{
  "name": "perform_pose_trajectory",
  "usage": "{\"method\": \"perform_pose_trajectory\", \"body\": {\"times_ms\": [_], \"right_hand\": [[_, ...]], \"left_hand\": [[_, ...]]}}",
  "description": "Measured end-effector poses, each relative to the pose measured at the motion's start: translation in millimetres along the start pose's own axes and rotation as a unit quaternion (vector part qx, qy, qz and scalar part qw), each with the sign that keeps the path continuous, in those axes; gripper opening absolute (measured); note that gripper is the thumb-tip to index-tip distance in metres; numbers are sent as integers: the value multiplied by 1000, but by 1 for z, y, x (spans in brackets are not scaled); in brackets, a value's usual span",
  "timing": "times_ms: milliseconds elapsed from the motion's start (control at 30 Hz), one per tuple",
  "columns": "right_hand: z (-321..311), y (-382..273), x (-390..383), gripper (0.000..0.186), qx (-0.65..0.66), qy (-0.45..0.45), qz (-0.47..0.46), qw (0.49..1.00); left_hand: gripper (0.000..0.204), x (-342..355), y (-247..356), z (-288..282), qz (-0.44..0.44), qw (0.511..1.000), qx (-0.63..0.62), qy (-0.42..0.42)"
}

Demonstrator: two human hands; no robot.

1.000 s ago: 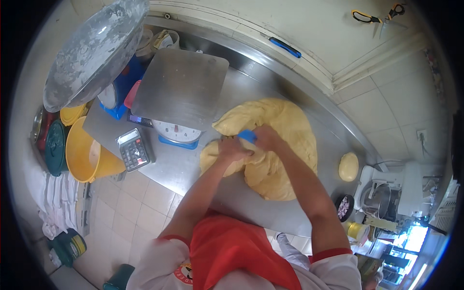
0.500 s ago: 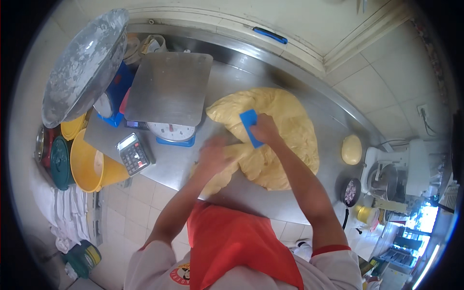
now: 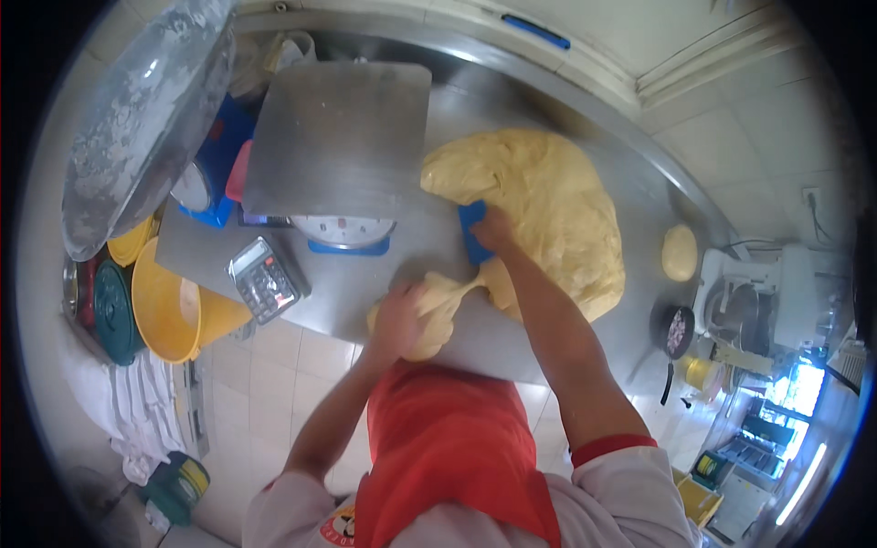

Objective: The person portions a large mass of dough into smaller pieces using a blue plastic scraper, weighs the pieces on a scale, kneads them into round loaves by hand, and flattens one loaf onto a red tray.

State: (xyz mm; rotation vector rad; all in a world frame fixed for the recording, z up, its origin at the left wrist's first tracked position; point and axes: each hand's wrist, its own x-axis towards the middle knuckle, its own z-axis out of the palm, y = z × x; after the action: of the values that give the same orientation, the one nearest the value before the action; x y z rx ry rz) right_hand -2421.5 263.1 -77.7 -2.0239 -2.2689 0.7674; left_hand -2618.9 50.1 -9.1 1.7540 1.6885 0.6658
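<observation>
A large mound of yellow dough (image 3: 566, 215) spreads over the steel worktable (image 3: 498, 342). My right hand (image 3: 493, 228) grips a blue dough scraper (image 3: 472, 233) at the mound's left edge. Nearer me, my left hand (image 3: 399, 320) is closed on a smaller piece of dough (image 3: 436, 315). A thin stretched strand still joins that piece to the mound, just below the scraper.
A scale with a steel platform (image 3: 338, 137) stands at the back left, beside a large floury bowl (image 3: 151, 123). A calculator (image 3: 263, 280) lies near a yellow bucket (image 3: 169, 306). Rightward are a dough ball (image 3: 679, 253), a pan (image 3: 676, 331) and a white mixer (image 3: 758, 297).
My left hand has pulled its dough piece away from the mound, stretching the link into a thin strand. The scraper now sits at the mound's left edge. The whole view has shifted slightly.
</observation>
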Motion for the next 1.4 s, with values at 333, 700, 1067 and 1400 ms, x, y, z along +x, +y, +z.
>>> {"method": "perform_pose_trajectory", "body": {"times_ms": [333, 700, 1067, 1400], "right_hand": [[55, -43, -157, 41, 340, -208, 119, 910], [-57, -52, -203, 44, 868, -168, 44, 464], [-23, 78, -307, 41, 887, 21, 128, 442], [13, 44, -349, 40, 875, 56, 181, 446]], "left_hand": [[90, -25, -10, -5, -202, 959, -138, 144], [58, 25, 144, -219, -2, 793, -526, 308], [56, 161, 43, -268, -14, 810, -549, 205], [80, 146, 52, -284, -101, 945, 257, 175]]}}
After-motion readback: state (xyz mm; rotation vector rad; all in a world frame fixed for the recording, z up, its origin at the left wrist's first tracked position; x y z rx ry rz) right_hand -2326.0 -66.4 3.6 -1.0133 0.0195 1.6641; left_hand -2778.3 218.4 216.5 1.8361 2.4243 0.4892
